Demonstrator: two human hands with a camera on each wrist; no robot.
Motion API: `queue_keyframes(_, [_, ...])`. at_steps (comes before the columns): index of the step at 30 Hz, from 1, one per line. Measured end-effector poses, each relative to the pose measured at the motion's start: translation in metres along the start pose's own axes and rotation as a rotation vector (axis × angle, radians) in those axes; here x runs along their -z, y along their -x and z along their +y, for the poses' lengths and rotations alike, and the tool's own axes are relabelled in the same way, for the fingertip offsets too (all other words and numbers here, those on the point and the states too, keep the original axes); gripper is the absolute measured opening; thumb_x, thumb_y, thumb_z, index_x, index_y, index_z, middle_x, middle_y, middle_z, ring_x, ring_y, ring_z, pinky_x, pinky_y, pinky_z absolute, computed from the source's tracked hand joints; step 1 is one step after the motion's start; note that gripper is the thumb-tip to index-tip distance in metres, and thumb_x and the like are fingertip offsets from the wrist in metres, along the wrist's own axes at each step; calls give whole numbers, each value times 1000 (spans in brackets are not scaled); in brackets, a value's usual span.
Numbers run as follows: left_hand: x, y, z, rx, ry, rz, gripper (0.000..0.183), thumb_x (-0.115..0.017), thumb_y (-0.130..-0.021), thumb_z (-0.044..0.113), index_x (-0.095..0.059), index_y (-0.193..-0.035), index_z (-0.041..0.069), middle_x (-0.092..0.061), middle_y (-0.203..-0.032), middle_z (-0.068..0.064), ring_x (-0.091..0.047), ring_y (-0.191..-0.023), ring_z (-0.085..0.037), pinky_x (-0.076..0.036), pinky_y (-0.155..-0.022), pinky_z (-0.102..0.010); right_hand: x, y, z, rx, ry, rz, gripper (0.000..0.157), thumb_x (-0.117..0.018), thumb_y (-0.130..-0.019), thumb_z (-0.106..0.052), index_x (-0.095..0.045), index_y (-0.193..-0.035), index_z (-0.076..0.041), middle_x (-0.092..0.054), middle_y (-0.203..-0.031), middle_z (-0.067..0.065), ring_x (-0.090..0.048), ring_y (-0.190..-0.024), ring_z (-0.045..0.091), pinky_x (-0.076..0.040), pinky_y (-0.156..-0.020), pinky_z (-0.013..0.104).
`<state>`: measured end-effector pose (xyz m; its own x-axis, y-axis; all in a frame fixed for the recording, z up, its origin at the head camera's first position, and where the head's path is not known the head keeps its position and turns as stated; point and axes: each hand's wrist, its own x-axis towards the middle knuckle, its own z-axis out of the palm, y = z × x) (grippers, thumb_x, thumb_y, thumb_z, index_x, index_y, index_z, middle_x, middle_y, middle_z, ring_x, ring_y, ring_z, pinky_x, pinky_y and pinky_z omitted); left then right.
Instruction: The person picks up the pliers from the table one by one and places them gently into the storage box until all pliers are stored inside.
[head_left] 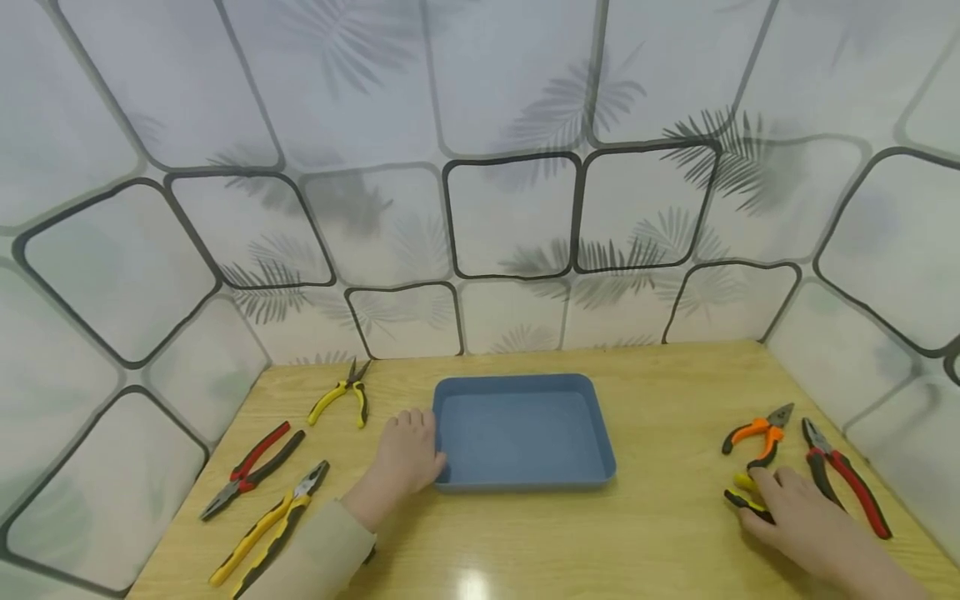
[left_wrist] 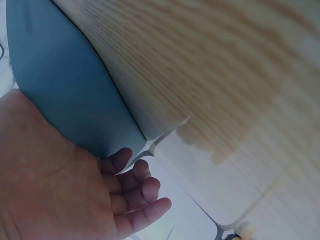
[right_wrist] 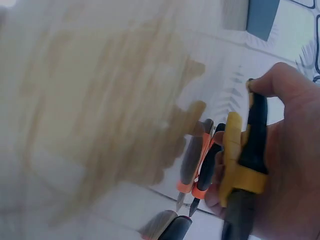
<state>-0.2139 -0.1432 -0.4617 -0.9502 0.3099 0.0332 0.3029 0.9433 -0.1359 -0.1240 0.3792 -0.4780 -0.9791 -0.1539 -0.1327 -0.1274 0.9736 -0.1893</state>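
My left hand [head_left: 408, 450] is at the left side of a shallow blue tray [head_left: 525, 482], thumb over the rim and fingers outside. In the left wrist view its fingers [left_wrist: 131, 192] are loosely curled next to the tray's outer wall [left_wrist: 65, 75]; the thumb is hidden. At the right, my right hand [head_left: 806, 517] grips small pliers with yellow and black handles [head_left: 746, 502]. In the right wrist view the thumb presses the end of one pliers handle [right_wrist: 257, 130], with fingers behind the other; the pliers' head runs out of the frame's bottom.
Orange-black pliers [head_left: 761, 433] and red-black pliers [head_left: 847, 479] lie near my right hand. At the left lie yellow needle-nose pliers [head_left: 348, 393], red-black long-nose pliers [head_left: 251, 471] and larger yellow-black pliers [head_left: 273, 529]. A patterned wall covering [head_left: 510, 217] rises behind the wooden table [head_left: 660, 433].
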Motion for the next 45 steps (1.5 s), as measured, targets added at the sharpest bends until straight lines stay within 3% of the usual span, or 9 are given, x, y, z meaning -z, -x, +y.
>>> queue_keyframes(12, [3, -1, -1, 9, 23, -20, 54, -70, -97, 42, -59, -121, -5, -65, -110, -22, -66, -107, -36, -56, -96, -49, 5, -4, -3, 36, 57, 36, 58, -62, -103, -53, -59, -133, -4, -61, -106, 11, -54, -87, 19, -47, -69, 40])
queue_keyframes(28, [-1, -2, -2, 7, -1, -20, 55, -68, -97, 44, -59, -121, -5, -66, -109, -21, -66, -106, -35, -57, -96, -48, 9, -6, -15, 93, 65, 147, 35, -68, -100, -38, -58, -123, -13, -48, -91, 1, -39, -78, 16, -34, -68, 31])
queue_keyframes(34, [-2, -2, -2, 2, -4, -13, 58, -69, -97, 46, -59, -123, -5, -67, -111, -21, -66, -106, -34, -57, -96, -47, 9, -10, -17, 136, 78, 204, 33, -71, -97, -34, -59, -118, -11, -52, -95, 2, -44, -80, 15, -40, -70, 34])
queue_keyframes(42, [-5, -1, -3, -1, -7, -8, 60, -68, -97, 47, -59, -125, -5, -67, -112, -21, -66, -106, -34, -57, -96, -47, 9, -14, -20, 154, 85, 232, 42, -73, -95, -35, -61, -124, -6, -63, -108, 10, -59, -89, 21, -50, -72, 43])
queue_keyframes(45, [-4, -2, -3, -2, -6, -5, 59, -68, -97, 46, -58, -126, -5, -66, -113, -21, -66, -108, -35, -57, -98, -47, 9, -17, -22, 155, 89, 241, 44, -72, -95, -35, -61, -126, -5, -62, -109, 10, -59, -89, 20, -50, -71, 41])
